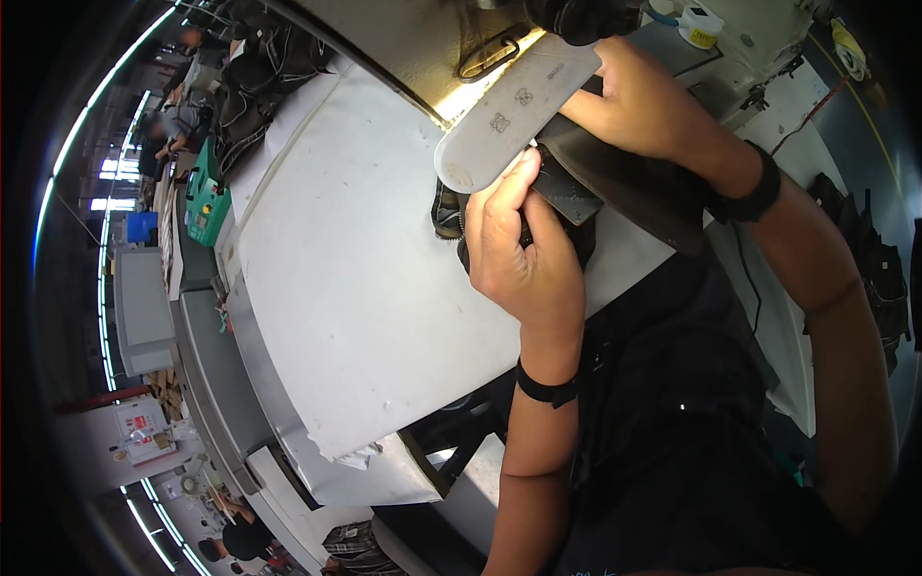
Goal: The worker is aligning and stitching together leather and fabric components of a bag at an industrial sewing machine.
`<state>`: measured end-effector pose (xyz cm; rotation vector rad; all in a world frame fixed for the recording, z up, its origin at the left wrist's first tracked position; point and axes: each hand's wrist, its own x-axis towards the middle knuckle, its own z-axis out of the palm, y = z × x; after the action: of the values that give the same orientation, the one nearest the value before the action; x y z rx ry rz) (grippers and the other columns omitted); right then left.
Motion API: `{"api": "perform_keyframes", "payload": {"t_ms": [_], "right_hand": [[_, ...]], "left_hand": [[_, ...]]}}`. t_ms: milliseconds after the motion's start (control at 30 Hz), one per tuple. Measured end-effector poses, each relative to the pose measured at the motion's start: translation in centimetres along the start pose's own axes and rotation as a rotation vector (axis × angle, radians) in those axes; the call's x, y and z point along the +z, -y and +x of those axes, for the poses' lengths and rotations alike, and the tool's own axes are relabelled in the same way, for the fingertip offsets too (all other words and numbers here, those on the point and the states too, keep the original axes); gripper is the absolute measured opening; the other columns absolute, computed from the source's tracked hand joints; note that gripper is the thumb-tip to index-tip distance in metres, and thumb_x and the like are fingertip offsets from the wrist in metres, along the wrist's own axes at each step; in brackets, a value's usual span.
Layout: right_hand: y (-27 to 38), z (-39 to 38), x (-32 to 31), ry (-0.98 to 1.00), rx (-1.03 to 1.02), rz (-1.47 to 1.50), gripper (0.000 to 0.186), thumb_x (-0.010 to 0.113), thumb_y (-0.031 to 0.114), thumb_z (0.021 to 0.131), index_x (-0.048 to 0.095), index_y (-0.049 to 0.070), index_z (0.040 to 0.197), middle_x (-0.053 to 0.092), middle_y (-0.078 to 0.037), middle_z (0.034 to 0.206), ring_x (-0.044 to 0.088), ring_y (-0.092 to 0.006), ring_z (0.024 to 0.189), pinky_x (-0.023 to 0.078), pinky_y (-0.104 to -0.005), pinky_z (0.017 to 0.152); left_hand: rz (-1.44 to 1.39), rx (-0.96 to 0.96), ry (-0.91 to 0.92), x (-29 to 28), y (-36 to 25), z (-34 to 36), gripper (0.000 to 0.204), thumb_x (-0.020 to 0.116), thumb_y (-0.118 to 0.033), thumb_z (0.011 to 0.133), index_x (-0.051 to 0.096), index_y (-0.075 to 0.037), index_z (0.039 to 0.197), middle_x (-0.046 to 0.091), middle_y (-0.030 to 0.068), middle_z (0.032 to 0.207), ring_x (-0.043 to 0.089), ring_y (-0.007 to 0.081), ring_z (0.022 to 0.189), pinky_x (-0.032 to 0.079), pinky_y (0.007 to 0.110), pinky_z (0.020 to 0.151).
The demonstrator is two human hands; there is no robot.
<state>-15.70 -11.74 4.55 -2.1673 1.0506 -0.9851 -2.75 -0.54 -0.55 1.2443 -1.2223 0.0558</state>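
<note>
Dark fabric point(624, 178) with a zipper edge lies bunched on the white tabletop, under the head of what looks like a sewing machine. A flat black panel point(569, 190) shows in the fabric, between my hands. My left hand point(514, 226) is closed over the fabric, thumb and fingertips pinched together. A tiny white tip shows at these fingertips, too small to name. My right hand point(634, 106) reaches in at the fabric's far right side. Its fingertips are hidden behind the machine's grey rounded plate point(519, 110), which also covers the work point.
A lit lamp point(490, 82) shines beneath the machine head. White tabletop point(375, 288) stretches left of my hands. Dark garments point(264, 91) are heaped at the far left, near a green box point(205, 197). Other people work in the background at left. More dark cloth hangs at right.
</note>
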Motion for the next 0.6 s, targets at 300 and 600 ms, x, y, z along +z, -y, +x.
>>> {"api": "perform_keyframes", "payload": {"t_ms": [300,600], "right_hand": [[-0.9,0.5,1.2,-0.065,-0.071,0.078,0.024,0.068,0.023,0.089,0.07,0.0,0.091,0.068,-0.016,0.082,0.066,-0.0289,0.077,0.05,-0.039,0.073],[-2.0,0.9,1.6,-0.1,-0.149,0.027,0.024,0.068,0.023,0.088,0.07,0.0,0.09,0.068,-0.016,0.083,0.066,-0.0305,0.078,0.05,-0.0405,0.073]], "left_hand": [[0.035,-0.03,0.012,-0.2,0.3,0.0,0.029,0.06,0.012,0.091,0.075,-0.003,0.111,0.068,0.0101,0.113,0.066,0.0186,0.099,0.053,0.03,0.089],[-0.003,-0.148,0.095,-0.7,-0.4,0.2,0.025,0.069,0.003,0.09,0.074,-0.006,0.113,0.064,0.0092,0.116,0.063,0.0187,0.101,0.052,0.029,0.087]]}}
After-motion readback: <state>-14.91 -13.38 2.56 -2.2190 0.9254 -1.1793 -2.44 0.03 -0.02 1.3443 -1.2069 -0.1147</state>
